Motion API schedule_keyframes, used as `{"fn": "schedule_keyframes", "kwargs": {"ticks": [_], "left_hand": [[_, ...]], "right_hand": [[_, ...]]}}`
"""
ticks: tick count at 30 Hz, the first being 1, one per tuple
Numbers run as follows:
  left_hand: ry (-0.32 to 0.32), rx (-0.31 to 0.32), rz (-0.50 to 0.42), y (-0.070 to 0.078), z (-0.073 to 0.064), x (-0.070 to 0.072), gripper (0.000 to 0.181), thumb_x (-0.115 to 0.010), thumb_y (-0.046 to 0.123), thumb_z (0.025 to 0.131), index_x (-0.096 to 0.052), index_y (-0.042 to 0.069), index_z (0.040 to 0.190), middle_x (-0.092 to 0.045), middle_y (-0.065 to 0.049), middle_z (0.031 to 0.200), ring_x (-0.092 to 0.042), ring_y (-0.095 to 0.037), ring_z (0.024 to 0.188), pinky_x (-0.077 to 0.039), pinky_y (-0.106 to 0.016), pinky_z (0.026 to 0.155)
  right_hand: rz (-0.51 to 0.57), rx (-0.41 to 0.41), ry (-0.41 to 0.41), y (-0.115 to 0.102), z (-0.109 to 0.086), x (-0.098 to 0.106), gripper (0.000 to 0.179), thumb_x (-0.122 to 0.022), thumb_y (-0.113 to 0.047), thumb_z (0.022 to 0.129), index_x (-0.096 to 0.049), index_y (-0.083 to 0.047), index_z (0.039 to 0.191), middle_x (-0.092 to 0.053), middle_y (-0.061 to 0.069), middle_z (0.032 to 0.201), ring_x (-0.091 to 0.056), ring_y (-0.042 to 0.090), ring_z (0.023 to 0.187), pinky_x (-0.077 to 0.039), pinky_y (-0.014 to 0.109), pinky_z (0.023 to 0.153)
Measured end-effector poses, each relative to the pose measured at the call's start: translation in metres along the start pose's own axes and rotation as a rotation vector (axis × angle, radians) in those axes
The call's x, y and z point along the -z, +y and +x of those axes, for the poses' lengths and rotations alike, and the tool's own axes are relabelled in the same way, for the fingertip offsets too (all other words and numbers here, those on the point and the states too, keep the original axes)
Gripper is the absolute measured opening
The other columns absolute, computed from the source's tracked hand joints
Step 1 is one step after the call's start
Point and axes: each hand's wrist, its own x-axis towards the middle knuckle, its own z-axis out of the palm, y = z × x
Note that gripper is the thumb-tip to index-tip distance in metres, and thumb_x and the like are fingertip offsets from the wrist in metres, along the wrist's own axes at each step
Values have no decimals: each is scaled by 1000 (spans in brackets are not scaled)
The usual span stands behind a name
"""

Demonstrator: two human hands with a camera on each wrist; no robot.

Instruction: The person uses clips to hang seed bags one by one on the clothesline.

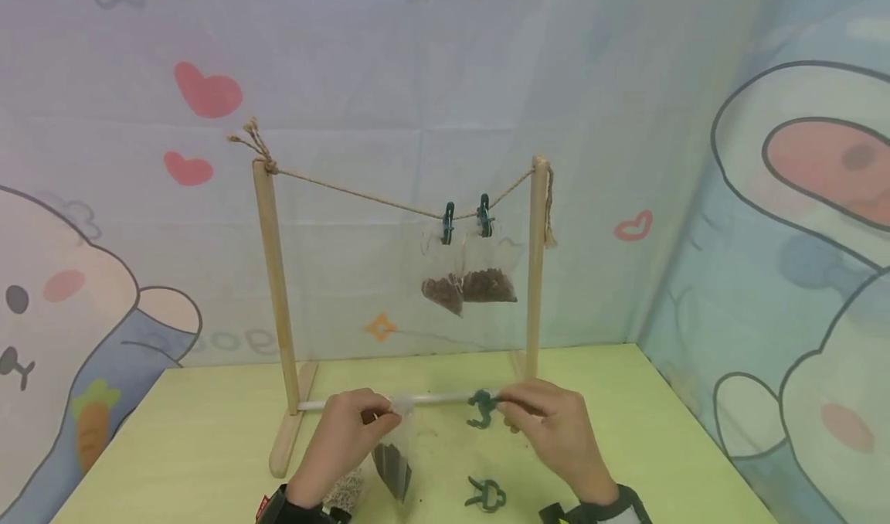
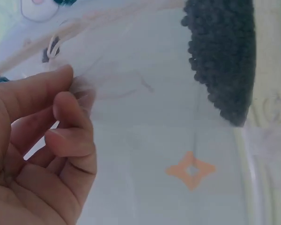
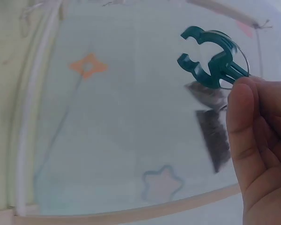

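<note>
A clear plastic bag [image 1: 393, 466] hangs below the left hand [image 1: 351, 435], just above the surface [image 1: 667, 447] and in front of the frame. The left hand pinches its top edge between thumb and forefinger, the other fingers curled in. The bag's thin film is glossy and creased; small, dark, rounded grains slump into its lower corner.

The right hand [image 1: 556, 423] pinches the handles of a green clip [image 3: 220, 63] between thumb and fingers, its curved, claw-like jaws standing apart, with a thin wire loop around it. The step in hand appears to be readying bag and clip for hanging; the next move likely calls for raising the bag's top to the rope [image 1: 354, 193] and closing the clip over both.

That rope, rough and twisted, sags between a left post [image 1: 274, 284] and a right post [image 1: 535, 277], both smooth pale wood. Two bags of dark, crumbly pieces [image 1: 490, 286] already hang there from clips. Another green clip [image 1: 487, 495] lies nearer the wearer, and a pale, grainy lot [image 1: 345, 491] sits partly hidden by the left wrist.
</note>
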Motion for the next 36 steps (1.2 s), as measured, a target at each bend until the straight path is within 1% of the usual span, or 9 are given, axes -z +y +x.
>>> {"fn": "schedule_keyframes", "kwargs": {"ticks": [2,6,9,12,14,19,25,31,36], "left_hand": [[41,-64,4,7,4,3,8,-76,7,93,-80,14,93,-65,7,83,-49,-4,65,-43,-24,62],[139,-149,34,26,15,13,10,-76,4,92,-79,14,93,-61,9,79,-47,-3,64,-41,-23,61],[228,-222,64,39,24,22,9,-75,3,93,-79,12,94,-61,7,80,-46,-4,65,-41,-24,61],[316,-316,98,47,35,30,8,-74,2,93,-80,7,98,-61,3,80,-46,-5,67,-41,-25,62],[354,-354,105,53,44,36,8,-75,2,93,-80,5,99,-62,0,79,-47,-7,65,-41,-26,61],[404,-340,83,72,67,49,5,-76,3,92,-81,2,93,-65,-5,73,-53,-12,61,-42,-27,57],[457,-341,59,87,91,58,9,-73,4,94,-81,0,90,-67,-11,72,-55,-19,59,-40,-28,56],[509,-339,40,91,109,62,12,-72,4,95,-81,-2,93,-71,-15,76,-62,-25,63,-41,-27,56],[527,-288,17,88,124,63,14,-71,5,95,-82,-3,93,-74,-18,81,-66,-30,68,-43,-30,59]], "right_hand": [[-18,68,20,-6,11,2,21,-79,12,82,-80,-4,96,-76,7,86,-69,7,65,-57,17,60],[-45,181,57,-17,39,7,22,-79,13,80,-80,-3,95,-76,8,86,-69,8,65,-55,16,60],[-49,239,68,-28,62,9,21,-78,12,81,-80,-2,95,-76,8,86,-67,11,66,-54,16,61],[-95,294,62,-39,85,12,19,-78,10,81,-80,-1,96,-76,8,89,-65,11,66,-51,17,59],[-136,342,54,-44,99,13,19,-79,10,81,-80,-1,96,-77,8,89,-65,11,65,-48,18,56],[-192,438,62,-52,131,15,17,-81,11,78,-79,3,93,-76,11,87,-65,13,63,-48,21,51],[-213,445,78,-62,167,16,11,-80,5,84,-79,5,95,-77,15,90,-64,16,63,-45,21,52],[-260,429,75,-68,199,13,9,-78,0,89,-80,4,97,-77,15,90,-68,19,66,-52,30,55],[-332,417,62,-67,220,7,10,-77,-3,91,-80,4,97,-76,16,89,-68,23,66,-55,36,58]]}}
